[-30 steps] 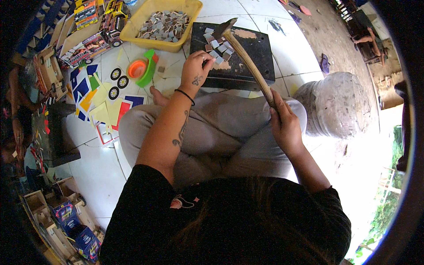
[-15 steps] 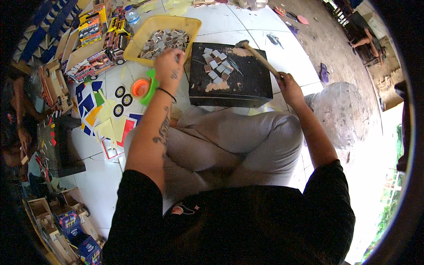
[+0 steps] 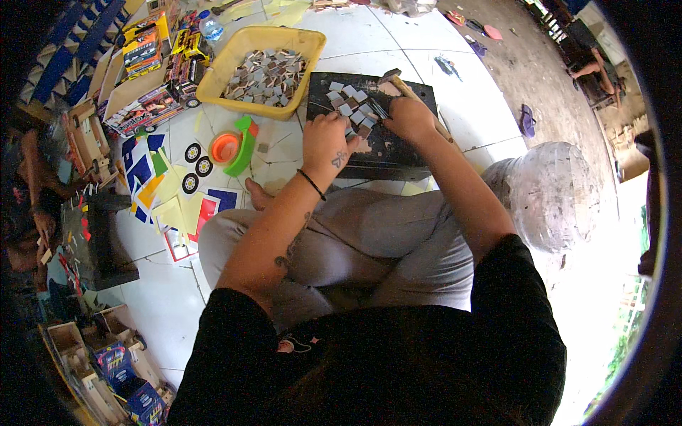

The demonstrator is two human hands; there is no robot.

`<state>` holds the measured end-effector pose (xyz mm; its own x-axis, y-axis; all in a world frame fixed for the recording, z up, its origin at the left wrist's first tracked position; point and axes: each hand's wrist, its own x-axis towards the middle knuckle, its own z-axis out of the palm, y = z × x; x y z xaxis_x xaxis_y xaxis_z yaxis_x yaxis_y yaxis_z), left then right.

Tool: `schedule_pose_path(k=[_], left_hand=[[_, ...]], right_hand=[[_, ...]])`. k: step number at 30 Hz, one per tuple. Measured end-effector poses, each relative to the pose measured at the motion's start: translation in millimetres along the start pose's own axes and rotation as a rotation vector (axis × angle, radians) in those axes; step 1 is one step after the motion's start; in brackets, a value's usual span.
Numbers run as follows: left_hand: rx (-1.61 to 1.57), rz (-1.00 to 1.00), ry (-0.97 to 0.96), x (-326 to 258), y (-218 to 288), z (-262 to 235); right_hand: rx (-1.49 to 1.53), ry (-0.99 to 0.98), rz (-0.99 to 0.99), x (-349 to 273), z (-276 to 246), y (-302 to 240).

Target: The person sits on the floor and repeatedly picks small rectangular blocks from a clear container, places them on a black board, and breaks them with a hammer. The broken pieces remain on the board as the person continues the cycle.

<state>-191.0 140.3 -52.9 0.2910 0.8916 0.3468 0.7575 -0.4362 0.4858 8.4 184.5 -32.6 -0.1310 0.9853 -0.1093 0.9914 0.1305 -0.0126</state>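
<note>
My left hand (image 3: 328, 145) is at the left front of a black box (image 3: 334, 165), fingers closed around a small square piece (image 3: 349, 132) that they mostly hide. A loose pile of small grey-and-brown square pieces (image 3: 346, 101) lies on top of the box, just beyond my fingers. At the pile's right side my right hand (image 3: 410, 122) is closed, its fingertips pinching the thin dark nails (image 3: 379, 108). A hammer (image 3: 406, 89) with a wooden handle lies along the box's right side, and the handle passes behind my right hand.
A yellow basin (image 3: 213, 98) of more square pieces stands at the far left. Nearer are a green tape dispenser (image 3: 247, 145) with an orange roll, black toy wheels (image 3: 203, 165) and coloured stickers (image 3: 170, 213). Toy trucks (image 3: 145, 110) line the left. A grey sack (image 3: 543, 192) sits at the right.
My left hand has come from beside the basin to the box. My right hand has let go of the hammer, now lying on the box, and moved left to the nails.
</note>
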Motion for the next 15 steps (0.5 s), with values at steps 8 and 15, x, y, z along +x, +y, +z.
schedule_pose_path(k=[8, 15], left_hand=[[-0.034, 0.049, 0.158, -22, -3, 7], [-0.509, -0.112, 0.081, -26, -7, 5]], right_hand=[[0.232, 0.070, -0.031, 5, 11, 16], [1.081, 0.104, 0.175, -15, 5, 5]])
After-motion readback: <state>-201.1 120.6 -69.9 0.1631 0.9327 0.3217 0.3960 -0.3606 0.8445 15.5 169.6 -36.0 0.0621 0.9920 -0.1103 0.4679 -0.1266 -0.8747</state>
